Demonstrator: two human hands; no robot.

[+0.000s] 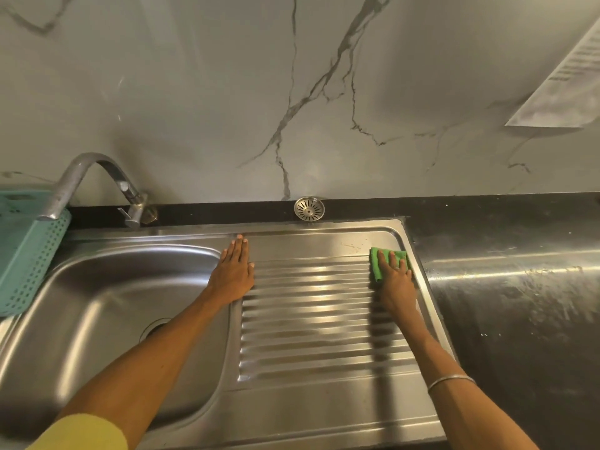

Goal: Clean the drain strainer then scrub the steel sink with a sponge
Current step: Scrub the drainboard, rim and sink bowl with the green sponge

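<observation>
While left hand (234,271) lies flat, fingers straight, on sink (324,407), right hand (394,274) fingers press sponge (376,263) beneath them.

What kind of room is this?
Most likely a kitchen: a steel sink with a ribbed drainboard, a tap, and a dark countertop below a marble-look wall.

The strainer (309,208) sits behind the sink (311,401), with the tap (97,186) to its left.
</observation>
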